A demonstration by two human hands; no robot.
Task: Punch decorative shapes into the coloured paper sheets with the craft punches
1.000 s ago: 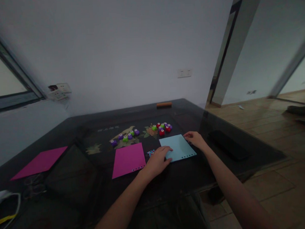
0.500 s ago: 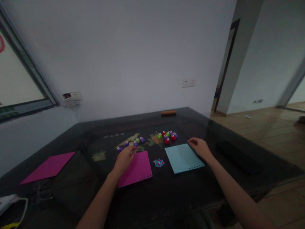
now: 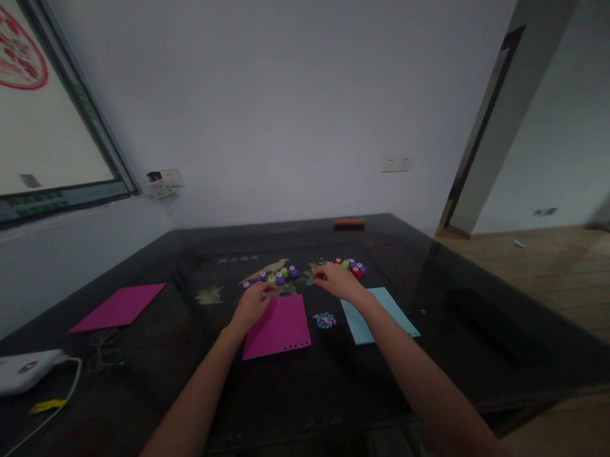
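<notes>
My left hand (image 3: 252, 306) is over the upper left edge of a pink sheet (image 3: 281, 326), its fingers loosely apart and nothing visible between them. Just beyond the fingertips is a loose row of small purple and green balls with eye-like dots (image 3: 271, 279). My right hand (image 3: 338, 280) hovers between the two sheets with its fingers bent together, pointing left; anything in them is too small to make out. Behind it, partly covered, sits a group of red, green and purple balls (image 3: 356, 272). The right forearm crosses over a light blue sheet (image 3: 356, 323).
Between the sheets lies a pile of small coloured pieces (image 3: 325, 320). Another pink sheet (image 3: 118, 307) is at the left, near a white device with a cable (image 3: 27, 371). A long black object (image 3: 493, 322) lies at the right; an orange-brown bar (image 3: 349, 223) is at the table's back.
My right hand has moved left from the blue sheet's far right corner to the space between the sheets. The left hand stays near the pink sheet. The view has turned slightly left.
</notes>
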